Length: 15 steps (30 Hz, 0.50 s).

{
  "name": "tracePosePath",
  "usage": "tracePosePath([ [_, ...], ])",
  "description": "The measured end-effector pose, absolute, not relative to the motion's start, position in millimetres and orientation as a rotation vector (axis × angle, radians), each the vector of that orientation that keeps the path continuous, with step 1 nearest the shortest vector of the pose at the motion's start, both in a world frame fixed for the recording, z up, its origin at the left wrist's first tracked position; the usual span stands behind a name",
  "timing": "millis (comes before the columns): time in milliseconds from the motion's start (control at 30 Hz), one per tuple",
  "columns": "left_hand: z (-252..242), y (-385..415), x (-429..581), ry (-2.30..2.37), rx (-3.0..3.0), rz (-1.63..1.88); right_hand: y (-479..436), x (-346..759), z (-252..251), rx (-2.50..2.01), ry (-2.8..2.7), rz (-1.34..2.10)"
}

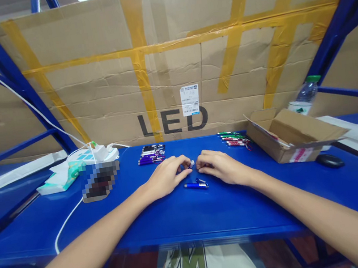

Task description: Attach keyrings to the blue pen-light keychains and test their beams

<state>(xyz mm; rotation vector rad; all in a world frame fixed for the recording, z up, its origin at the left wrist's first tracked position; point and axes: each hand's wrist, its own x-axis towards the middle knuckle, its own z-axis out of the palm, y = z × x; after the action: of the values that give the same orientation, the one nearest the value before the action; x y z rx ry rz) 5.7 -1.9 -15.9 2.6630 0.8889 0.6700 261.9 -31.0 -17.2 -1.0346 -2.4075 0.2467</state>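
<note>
Behind our workplace stands a broad cardboard sheet [106, 86], printed LED and crossed with yellow tape [135, 27]; before it we have a blue table [166, 224]; to our right sits an open cardboard box [271, 148], with a green-capped bottle [308, 94] behind it; midway along the table we keep our hands near each other but apart; our right hand [221, 166] has curled fingers, and we cannot tell whether it grasps anything; past our left hand [168, 175] lie black, white and purple pens [151, 154], past the right, green and red pens [234, 138]; just on our side of the hands rests a loose blue pen [194, 186]; smallest is a shiny piece [192, 163], pinched at our left fingertips.
</note>
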Motion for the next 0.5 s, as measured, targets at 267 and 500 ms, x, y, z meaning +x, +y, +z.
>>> tracePosePath([
  [267,-13,-5,6,0.844,2.679,0.665,-42,255,-7,-0.849,-2.196,0.252],
  [500,-15,-3,5,0.831,2.605,0.683,-44,257,-6,-0.779,-2.312,0.173],
])
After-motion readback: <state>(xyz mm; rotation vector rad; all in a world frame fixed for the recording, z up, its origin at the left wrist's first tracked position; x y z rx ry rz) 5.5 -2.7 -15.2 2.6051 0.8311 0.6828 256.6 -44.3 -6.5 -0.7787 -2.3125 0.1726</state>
